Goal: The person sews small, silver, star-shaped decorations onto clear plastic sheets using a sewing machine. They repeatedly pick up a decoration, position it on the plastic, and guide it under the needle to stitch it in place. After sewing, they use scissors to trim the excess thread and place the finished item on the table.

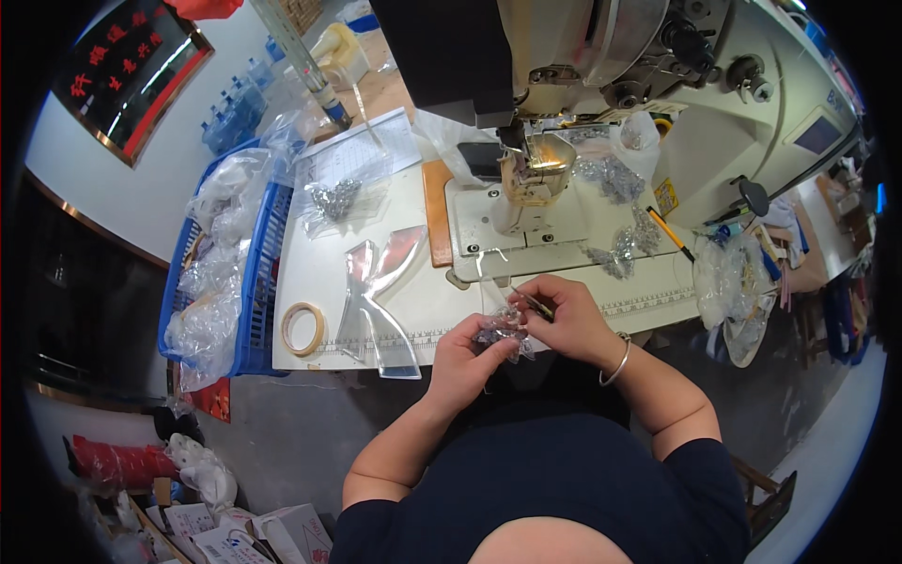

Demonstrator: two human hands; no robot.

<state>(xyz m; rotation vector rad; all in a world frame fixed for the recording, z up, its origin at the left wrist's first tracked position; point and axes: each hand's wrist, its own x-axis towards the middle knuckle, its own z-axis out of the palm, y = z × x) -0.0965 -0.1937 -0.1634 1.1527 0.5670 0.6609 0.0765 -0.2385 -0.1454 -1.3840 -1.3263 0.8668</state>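
Note:
Close to the table's front edge, my left hand (458, 362) pinches a small clear piece with grey glitter (504, 327). My right hand (569, 321) touches the same piece from the other side. Between its thumb and fingers is a small dark metal tool (534, 305), perhaps thread snips or tweezers; its exact kind is hard to make out. Just beyond my hands stands the post-bed sewing machine (534, 188), its needle area lit. A pale strip or thread (484, 268) runs from the piece toward the machine's base plate.
Left of my hands lie clear plastic strips (385, 301), a tape roll (303, 329) and a bag of glittery pieces (340, 199). A blue basket (252, 310) holds plastic bags. Right of the machine are more glittery pieces (622, 252) and a yellow-black pen (669, 233).

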